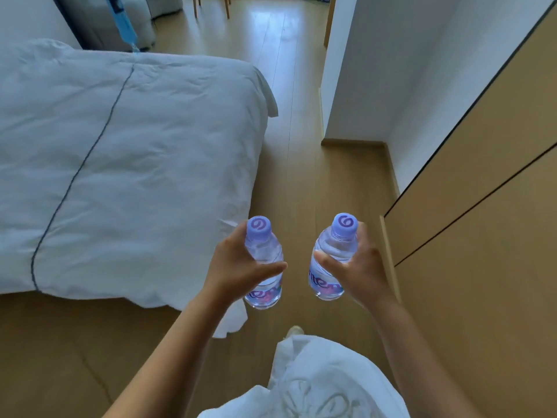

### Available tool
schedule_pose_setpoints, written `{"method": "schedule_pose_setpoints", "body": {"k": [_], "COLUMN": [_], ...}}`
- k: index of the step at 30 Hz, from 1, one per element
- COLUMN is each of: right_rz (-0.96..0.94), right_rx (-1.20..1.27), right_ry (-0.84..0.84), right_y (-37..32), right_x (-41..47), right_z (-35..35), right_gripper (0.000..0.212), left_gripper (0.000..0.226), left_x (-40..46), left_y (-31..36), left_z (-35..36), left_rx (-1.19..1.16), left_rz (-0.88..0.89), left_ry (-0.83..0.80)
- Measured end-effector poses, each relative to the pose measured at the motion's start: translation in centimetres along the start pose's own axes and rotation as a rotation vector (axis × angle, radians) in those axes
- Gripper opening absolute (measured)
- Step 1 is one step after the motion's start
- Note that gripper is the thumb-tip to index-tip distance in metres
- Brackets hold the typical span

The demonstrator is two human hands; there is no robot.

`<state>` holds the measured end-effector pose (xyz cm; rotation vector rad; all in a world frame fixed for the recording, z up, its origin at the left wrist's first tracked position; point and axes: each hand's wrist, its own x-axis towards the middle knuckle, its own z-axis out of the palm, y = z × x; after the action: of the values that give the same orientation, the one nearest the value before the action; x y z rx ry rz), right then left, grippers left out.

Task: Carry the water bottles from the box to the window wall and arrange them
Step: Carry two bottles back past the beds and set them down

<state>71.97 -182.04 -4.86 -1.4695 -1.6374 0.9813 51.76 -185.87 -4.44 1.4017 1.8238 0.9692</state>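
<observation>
left hand (233, 267) and right hand (360, 271) each grip one upright bottle (265, 254), (333, 251) for carrying past the bed (120, 161).

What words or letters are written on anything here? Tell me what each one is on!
"ten": purple letters on the right bottle, partly hidden by fingers.
"ten", partly covered: label of the left bottle.
Caps: a swirl sign, no words.
White shirt: pale print, unreadable.
</observation>
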Motion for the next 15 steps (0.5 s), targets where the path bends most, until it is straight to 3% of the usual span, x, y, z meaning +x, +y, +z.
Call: {"method": "schedule_pose_setpoints", "body": {"k": [15], "right_rz": [0.011], "right_rx": [-0.033], "right_ry": [0.023], "right_y": [2.0], "right_x": [24.6], "right_z": [-1.8], "right_gripper": [0.048], "left_gripper": [0.045], "left_x": [24.3], "left_y": [4.1], "left_z": [4.5], "left_rx": [0.02], "left_rz": [0.024], "left_ry": [0.031]}}
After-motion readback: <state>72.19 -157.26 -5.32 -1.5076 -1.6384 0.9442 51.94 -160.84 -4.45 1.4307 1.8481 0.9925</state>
